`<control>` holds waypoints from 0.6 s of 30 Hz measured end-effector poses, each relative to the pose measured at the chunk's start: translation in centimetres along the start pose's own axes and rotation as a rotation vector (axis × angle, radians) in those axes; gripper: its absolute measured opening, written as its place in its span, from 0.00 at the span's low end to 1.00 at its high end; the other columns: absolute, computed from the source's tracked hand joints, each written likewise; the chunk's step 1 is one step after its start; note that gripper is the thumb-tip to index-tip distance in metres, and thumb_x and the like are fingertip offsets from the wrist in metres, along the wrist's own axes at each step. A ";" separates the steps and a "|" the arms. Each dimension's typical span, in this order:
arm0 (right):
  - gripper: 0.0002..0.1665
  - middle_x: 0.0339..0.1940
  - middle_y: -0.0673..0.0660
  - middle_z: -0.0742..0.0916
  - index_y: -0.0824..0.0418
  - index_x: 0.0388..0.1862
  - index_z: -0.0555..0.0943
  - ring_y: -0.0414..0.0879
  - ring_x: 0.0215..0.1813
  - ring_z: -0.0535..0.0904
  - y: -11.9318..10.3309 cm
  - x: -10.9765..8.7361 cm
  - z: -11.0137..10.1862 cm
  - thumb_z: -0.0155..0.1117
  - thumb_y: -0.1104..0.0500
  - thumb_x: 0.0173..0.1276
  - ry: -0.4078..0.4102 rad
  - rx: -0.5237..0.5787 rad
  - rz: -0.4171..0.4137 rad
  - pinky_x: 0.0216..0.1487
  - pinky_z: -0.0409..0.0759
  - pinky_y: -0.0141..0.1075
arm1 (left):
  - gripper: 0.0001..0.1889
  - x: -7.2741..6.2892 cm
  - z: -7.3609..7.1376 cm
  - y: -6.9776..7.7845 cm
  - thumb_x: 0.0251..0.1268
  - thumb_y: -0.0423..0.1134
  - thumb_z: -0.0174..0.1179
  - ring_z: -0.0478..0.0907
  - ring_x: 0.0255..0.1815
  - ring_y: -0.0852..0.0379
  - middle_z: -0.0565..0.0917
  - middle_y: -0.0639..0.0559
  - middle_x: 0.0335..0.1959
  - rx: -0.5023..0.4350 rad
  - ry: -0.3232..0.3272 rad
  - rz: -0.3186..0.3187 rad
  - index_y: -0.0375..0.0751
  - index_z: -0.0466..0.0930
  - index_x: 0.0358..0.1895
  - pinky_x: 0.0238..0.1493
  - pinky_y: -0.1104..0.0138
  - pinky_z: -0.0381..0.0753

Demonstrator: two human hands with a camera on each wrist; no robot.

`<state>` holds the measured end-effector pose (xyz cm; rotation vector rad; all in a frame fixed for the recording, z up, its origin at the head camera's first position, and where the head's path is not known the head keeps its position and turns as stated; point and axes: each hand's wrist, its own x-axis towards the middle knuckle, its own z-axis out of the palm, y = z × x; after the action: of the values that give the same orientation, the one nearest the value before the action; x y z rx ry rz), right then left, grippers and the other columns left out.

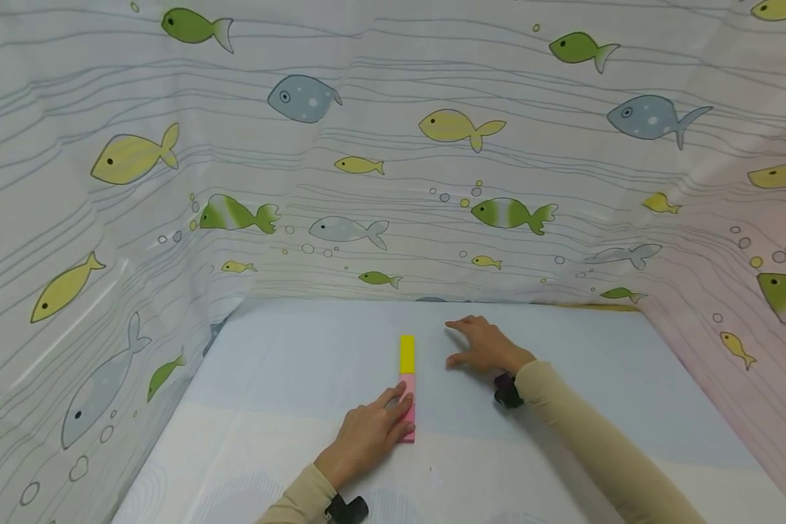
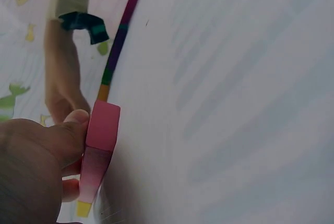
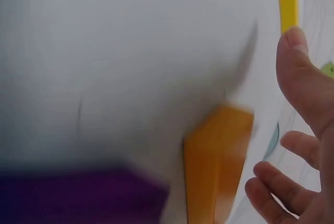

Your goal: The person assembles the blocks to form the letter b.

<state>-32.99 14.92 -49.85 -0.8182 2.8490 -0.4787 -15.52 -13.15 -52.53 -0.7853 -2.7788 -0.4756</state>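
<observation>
While the left side was taken up by a creased, fish-printed sheet (image 1: 170, 306), whose folds were carried round behind the pale tabletop (image 1: 301, 364), the beige left sleeve (image 1: 304, 495) and its dark wrist device (image 1: 347, 509) were cut off by the lower edge. The left hand (image 1: 367, 438) was laid over a pink block (image 2: 103, 124), its relaxed fingers touching the surface without being wrapped round it. Much of the pink was covered by those fingers, so whether it was made of one piece or two could not be told. The block was seen to be smooth, flat-sided and straight-edged, set lengthwise on the tabletop near its middle. At its far end a yellow block (image 1: 407, 354) was set end to end with it. To the right, the right hand (image 1: 485, 346) was held empty and spread, with thumb and forefinger parted, well apart from the yellow block. In the right wrist view, an angular orange block (image 3: 214, 166) was shown with its lower end cut off, beside a purple block (image 3: 99, 192) that was badly blurred. Farthest right, the right sleeve (image 1: 596, 444) was cropped by the lower edge.
</observation>
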 end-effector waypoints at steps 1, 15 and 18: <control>0.51 0.76 0.68 0.76 0.56 0.80 0.72 0.67 0.74 0.71 0.5 -0.3 -0.5 0.76 0.34 0.65 -0.010 0.002 0.008 0.71 0.69 0.68 | 0.24 0.0 0.0 0.0 0.75 0.52 0.65 0.90 0.38 0.44 0.82 0.46 0.70 -0.004 0.003 -0.001 0.46 0.84 0.67 0.28 0.58 0.82; 0.56 0.71 0.74 0.78 0.68 0.76 0.73 0.71 0.70 0.74 5.5 -4.1 -3.5 0.78 0.33 0.62 -0.082 -0.036 0.056 0.70 0.72 0.68 | 0.24 -0.2 0.1 0.0 0.75 0.53 0.65 0.90 0.39 0.46 0.83 0.47 0.69 0.017 0.013 0.005 0.46 0.85 0.67 0.27 0.59 0.82; 0.56 0.71 0.74 0.78 0.67 0.76 0.73 0.69 0.69 0.75 5.9 -4.6 -3.1 0.78 0.32 0.61 -0.069 -0.011 0.092 0.70 0.73 0.66 | 0.24 -0.2 0.1 0.1 0.76 0.53 0.64 0.90 0.40 0.45 0.82 0.47 0.69 0.008 -0.007 -0.002 0.47 0.84 0.67 0.30 0.58 0.83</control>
<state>-32.74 22.93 -48.73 -0.6878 2.8134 -0.4146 -15.30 -13.13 -52.68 -0.7834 -2.7863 -0.4624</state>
